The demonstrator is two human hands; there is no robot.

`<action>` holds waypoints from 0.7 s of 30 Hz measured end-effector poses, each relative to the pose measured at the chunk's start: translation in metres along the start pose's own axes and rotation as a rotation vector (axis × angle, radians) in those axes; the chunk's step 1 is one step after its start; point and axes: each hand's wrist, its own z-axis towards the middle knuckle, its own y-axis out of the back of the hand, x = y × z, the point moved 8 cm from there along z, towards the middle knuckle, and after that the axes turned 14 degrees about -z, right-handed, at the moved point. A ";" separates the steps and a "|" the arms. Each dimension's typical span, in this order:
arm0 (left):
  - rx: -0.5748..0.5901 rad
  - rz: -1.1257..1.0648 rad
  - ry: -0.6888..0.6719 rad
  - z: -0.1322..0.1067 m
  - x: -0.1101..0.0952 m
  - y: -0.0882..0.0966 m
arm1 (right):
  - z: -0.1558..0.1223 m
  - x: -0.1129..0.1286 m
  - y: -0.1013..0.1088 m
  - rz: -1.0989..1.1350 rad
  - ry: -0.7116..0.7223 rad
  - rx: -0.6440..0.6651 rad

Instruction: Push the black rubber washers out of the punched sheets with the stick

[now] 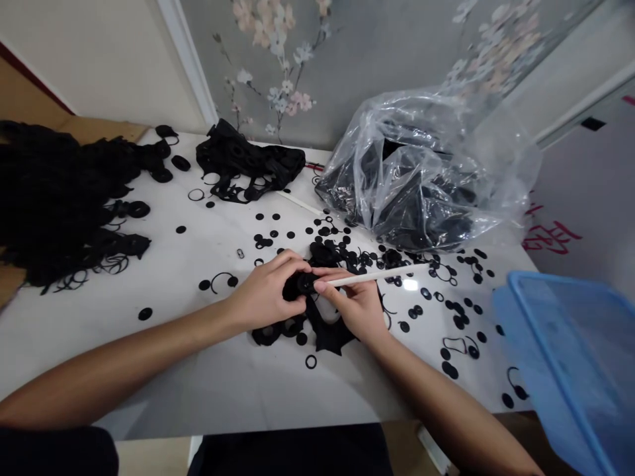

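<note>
My left hand (270,291) is curled around a round black rubber piece (306,283) at the middle of the table. A thin white stick (387,273) is pinched between the thumb and fingers of my right hand (360,307), its near end touching the black piece and its long end pointing right. Beneath both hands lies a black rubber sheet with cut-outs (330,334). Several small black discs (459,322) and thin rings (311,361) are scattered around. My fingers partly hide the black piece.
A large heap of black rubber parts (54,198) covers the left side. Another black cut-out sheet (248,158) lies at the back, with a second white stick (300,202) beside it. A clear plastic bag (421,178) of black parts and a blue plastic bin (560,350) stand right.
</note>
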 end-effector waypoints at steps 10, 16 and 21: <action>0.002 0.006 0.031 0.000 0.002 -0.001 | -0.001 -0.002 -0.001 -0.026 -0.003 -0.018; 0.003 0.031 0.046 0.000 0.003 0.000 | -0.001 -0.002 -0.001 -0.024 -0.009 -0.019; 0.003 0.031 0.050 -0.001 0.004 -0.001 | 0.000 0.005 0.000 -0.114 0.060 -0.020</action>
